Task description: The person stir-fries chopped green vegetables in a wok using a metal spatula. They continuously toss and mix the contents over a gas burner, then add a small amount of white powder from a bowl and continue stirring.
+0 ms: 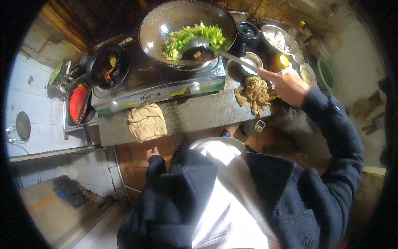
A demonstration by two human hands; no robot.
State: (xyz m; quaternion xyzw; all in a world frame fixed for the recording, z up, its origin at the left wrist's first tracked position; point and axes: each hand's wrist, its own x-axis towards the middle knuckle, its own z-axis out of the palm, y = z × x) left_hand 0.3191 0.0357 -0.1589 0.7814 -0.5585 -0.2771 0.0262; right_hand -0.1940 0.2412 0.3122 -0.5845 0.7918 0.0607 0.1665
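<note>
My right hand (289, 87) grips the long metal handle of a ladle (239, 61). The ladle's rounded head is down in a large wok (152, 28), against chopped green vegetables (199, 32). That wok stands over the right burner of a two-burner gas stove (143, 95). Low at my side hangs my left hand (152, 153), apart from the counter edge and just below a folded tan cloth (147, 121). I see nothing held in it, but its fingers are too small to make out.
A dark pan (107, 67) with utensils occupies the left burner. At left, a red basin (77, 101) sits in a sink. To the right are a crumpled brown cloth (255, 93), a lidded black pot (247, 30), and a metal bowl (264, 31) of pale pieces.
</note>
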